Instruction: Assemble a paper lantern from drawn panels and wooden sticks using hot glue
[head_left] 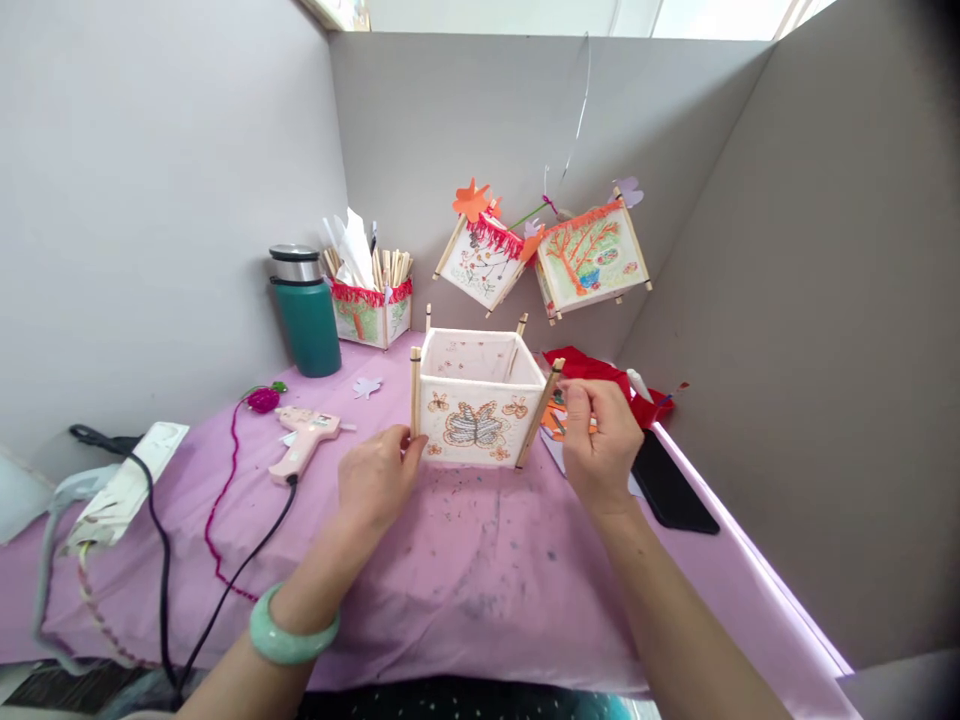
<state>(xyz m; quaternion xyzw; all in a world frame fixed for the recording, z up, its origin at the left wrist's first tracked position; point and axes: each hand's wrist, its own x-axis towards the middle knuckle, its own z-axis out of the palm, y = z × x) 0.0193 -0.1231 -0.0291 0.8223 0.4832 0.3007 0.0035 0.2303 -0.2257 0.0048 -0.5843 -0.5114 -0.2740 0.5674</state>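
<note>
A four-sided white box lantern [476, 425] with wooden stick posts at its corners stands upright in the middle of the table, open at the top. Its front panel carries a drawn grey and orange butterfly with smaller ones around it. At the lower left corner, my left hand [379, 475] pinches the base of the front left post. My right hand [600, 440] is closed just right of the front right post, thumb against curled fingers. Whatever it pinches is too small or hidden to make out. Orange paper pieces [557, 420] lie partly hidden behind that hand.
A pink glue gun [306, 442], magenta yarn [262, 401] and power strip [131, 485] lie left. Behind stand a teal bottle [306, 325] and stick holder [371, 315]. Two decorated lanterns [484, 262] hang above. A black phone [675, 485] and red cloth [592, 370] lie right.
</note>
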